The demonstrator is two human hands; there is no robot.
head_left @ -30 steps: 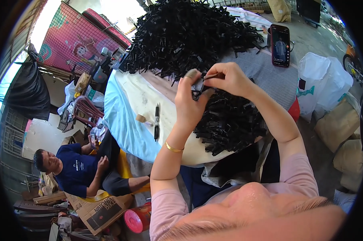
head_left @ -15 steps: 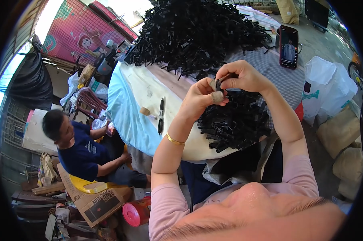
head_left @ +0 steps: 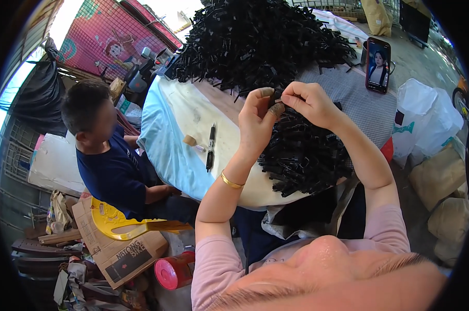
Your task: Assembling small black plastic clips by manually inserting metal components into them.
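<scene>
Two hands, the left hand (head_left: pixel 256 120) and the right hand (head_left: pixel 308 102), are meeting above the table (head_left: pixel 172 150). Two heaps of black plastic pieces are lying on it: a large heap (head_left: pixel 260 41) and a smaller heap (head_left: pixel 304 158). One pen (head_left: pixel 211 146), one cork (head_left: pixel 190 140) and one phone (head_left: pixel 378 65) are also resting there. One other person (head_left: pixel 115 155) is sitting beside it.

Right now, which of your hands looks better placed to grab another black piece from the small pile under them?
Probably the right hand: it hovers directly over the small pile. The left hand sits at the pile's edge and pinches the small black piece between both hands.
</scene>
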